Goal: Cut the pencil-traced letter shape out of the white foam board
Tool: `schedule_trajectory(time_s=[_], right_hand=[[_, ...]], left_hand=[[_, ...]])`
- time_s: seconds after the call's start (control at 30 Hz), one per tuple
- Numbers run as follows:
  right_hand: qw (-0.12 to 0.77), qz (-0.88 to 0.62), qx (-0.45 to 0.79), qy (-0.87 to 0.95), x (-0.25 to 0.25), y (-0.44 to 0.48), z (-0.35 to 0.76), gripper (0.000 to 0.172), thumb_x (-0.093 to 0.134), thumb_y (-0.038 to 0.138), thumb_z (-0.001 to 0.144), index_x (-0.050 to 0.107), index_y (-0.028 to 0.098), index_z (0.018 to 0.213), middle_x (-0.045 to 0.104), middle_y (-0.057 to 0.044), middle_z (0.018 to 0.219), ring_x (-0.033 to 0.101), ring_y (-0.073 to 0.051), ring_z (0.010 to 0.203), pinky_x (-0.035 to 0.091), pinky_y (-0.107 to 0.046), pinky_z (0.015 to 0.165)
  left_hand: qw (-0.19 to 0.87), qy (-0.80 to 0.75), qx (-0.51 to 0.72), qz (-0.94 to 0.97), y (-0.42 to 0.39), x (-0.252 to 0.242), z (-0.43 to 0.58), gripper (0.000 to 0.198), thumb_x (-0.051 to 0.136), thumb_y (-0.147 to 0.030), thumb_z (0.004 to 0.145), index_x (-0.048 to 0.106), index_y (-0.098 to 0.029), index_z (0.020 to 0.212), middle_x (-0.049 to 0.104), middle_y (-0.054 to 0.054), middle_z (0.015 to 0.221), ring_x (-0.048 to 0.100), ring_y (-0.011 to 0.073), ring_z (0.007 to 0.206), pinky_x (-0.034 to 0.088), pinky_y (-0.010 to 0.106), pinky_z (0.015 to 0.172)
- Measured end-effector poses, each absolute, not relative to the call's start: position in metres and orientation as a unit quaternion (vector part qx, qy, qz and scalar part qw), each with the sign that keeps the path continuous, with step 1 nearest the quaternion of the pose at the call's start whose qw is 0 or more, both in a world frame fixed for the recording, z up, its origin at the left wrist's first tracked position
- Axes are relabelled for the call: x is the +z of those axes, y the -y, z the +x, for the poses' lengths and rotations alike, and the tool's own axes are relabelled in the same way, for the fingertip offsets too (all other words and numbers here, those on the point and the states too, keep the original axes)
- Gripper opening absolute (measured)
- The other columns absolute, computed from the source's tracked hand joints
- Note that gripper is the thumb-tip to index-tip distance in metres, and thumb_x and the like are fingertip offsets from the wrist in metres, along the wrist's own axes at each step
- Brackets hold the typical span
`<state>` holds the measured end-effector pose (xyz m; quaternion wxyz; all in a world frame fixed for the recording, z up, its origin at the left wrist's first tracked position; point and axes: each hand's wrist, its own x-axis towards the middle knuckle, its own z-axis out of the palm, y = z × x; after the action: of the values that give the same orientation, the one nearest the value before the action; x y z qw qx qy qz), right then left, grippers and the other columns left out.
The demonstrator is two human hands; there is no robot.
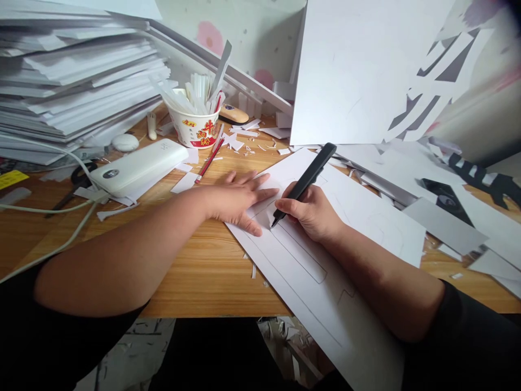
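Bare hands on a smooth white board, slim black tool in the right

In the head view, the board (pixel 293 282) runs slantwise from the centre to the bottom edge of the frame, flat, stiff and matte, with thin lines drawn on it: long straight ones, a narrow strip with a rounded end and a small zigzag. It lies partly on the wood-grained table (pixel 195 271) and juts past its near edge. The left hand (pixel 240 198), near the centre, is flat with fingers spread, its fingertips on the board. The right hand (pixel 311 212), just beside it, is closed round the tool (pixel 307 179), a dark, straight-sided shaft tilted so that its narrow tip meets the board near the left thumb. The two hands are apart.

At upper left, thin white sheets make a ragged-edged stack (pixel 81 76). Right of it stands a round, printed bowl (pixel 195 127) packed with pale, translucent sticks. Below the bowl are a glossy, round-cornered white power bank (pixel 140 165) and a red-and-black striped pencil (pixel 210 158). Crisp, angular scraps (pixel 234 141) litter the wood. At upper right a large smooth panel (pixel 354 70) stands upright; at far right lies a jagged black cut-out (pixel 484 179).
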<state>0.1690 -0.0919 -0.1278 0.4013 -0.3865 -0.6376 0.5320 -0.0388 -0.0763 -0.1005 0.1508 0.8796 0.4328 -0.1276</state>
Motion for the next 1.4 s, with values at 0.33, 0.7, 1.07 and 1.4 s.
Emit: schedule_trajectory(time_s=[0.33,0.7,1.07,1.4], right_hand=[[0.398,-0.397,0.528,0.636,-0.1233,0.0929,0.1667,0.019,0.074,0.026,0.071,0.059,0.018,0.062,0.051,0.007,0.051,0.04,-0.008,0.047,0.034,-0.024,0.047],[0.403,-0.405,0.532,0.625,-0.1237,0.0926,0.1654,0.017,0.072,0.026,0.069,0.059,0.017,0.063,0.052,0.007,0.052,0.041,-0.008,0.048,0.034,-0.023,0.046],[0.405,-0.416,0.515,0.63,-0.1207,0.0919,0.1659,0.019,0.072,0.027,0.068,0.057,0.017,0.06,0.051,0.006,0.052,0.042,-0.008,0.048,0.035,-0.023,0.047],[0.393,-0.4,0.5,0.66,-0.1238,0.0864,0.1709,0.018,0.072,0.028,0.07,0.059,0.017,0.063,0.05,0.007,0.052,0.042,-0.008,0.049,0.033,-0.023,0.047]], left_hand=[[0.154,-0.428,-0.141,0.879,0.0762,-0.0993,-0.0392,0.112,0.058,-0.081,0.069,0.011,-0.034,0.159,-0.013,0.009,0.165,-0.011,0.0385,0.151,0.0,0.066,0.116],[0.154,-0.426,-0.141,0.88,0.0775,-0.0981,-0.0398,0.11,0.059,-0.078,0.071,0.011,-0.033,0.159,-0.012,0.01,0.165,-0.009,0.0372,0.151,0.0,0.065,0.117],[0.158,-0.435,-0.15,0.874,0.0778,-0.0973,-0.0387,0.111,0.059,-0.079,0.07,0.01,-0.033,0.159,-0.014,0.008,0.165,-0.012,0.0374,0.151,-0.003,0.064,0.117],[0.154,-0.435,-0.156,0.873,0.0773,-0.0973,-0.0385,0.111,0.058,-0.079,0.07,0.009,-0.033,0.159,-0.016,0.007,0.164,-0.013,0.0371,0.151,-0.002,0.063,0.117]])
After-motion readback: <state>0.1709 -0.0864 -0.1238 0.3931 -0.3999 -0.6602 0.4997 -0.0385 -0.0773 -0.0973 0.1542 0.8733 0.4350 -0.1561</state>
